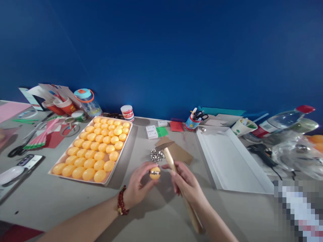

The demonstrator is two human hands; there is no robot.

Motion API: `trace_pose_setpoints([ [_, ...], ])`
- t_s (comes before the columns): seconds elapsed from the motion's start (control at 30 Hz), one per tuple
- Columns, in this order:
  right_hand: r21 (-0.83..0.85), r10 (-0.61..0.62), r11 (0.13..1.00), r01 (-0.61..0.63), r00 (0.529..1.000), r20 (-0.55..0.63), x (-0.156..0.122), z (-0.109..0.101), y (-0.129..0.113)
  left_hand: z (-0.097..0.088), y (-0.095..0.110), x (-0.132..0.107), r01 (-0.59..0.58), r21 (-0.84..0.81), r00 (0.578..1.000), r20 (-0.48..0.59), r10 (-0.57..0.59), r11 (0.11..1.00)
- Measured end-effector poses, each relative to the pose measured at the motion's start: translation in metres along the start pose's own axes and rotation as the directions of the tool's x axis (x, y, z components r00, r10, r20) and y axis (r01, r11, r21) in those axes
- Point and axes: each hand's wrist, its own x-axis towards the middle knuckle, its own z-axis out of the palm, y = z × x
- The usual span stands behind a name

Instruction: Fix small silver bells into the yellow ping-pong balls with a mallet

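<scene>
pinching the orange ball (154,177) at lower centre, the left hand (141,181) should press lightly to avoid dents; the right hand (186,179), wrapped round the wooden-handled tool (192,215), should angle its metal head (164,146) safely away.

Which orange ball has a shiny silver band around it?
The orange ball held in the left hand; the balls in the white tray show no such band.
</scene>
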Motion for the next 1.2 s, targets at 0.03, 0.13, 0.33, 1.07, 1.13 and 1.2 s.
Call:
trace_pose_setpoints([
  [0.03, -0.152, -0.057, 0.987, 0.043, 0.994, -0.093, 0.002, -0.008, 0.0, 0.0, 0.0, 0.0, 0.074, -0.061, 0.997, -0.02, -0.075, 0.995],
  [0.13, -0.652, -0.318, 0.755, 0.073, 0.91, -0.266, 0.009, -0.03, 0.006, 0.002, 0.002, 0.0, 0.231, -0.277, 0.97, -0.014, -0.244, 0.933],
  [0.33, -0.934, -0.4, 0.357, -0.011, 0.902, -0.163, 0.016, -0.049, 0.021, 0.004, 0.006, 0.002, 0.285, -0.507, 0.947, 0.017, -0.322, 0.813],
  [1.07, -0.772, -0.391, 0.487, 0.409, 0.892, 0.226, 0.026, -0.004, 0.032, 0.005, 0.003, -0.001, 0.263, -0.582, 0.956, 0.048, -0.29, 0.769],
  [1.13, -0.776, -0.383, 0.488, 0.4, 0.897, 0.222, 0.027, -0.003, 0.033, 0.005, 0.003, 0.0, 0.253, -0.59, 0.958, 0.043, -0.283, 0.767],
  [1.2, -0.777, -0.381, 0.49, 0.395, 0.899, 0.217, 0.027, -0.002, 0.032, 0.005, 0.003, 0.001, 0.25, -0.599, 0.96, 0.05, -0.276, 0.761],
])
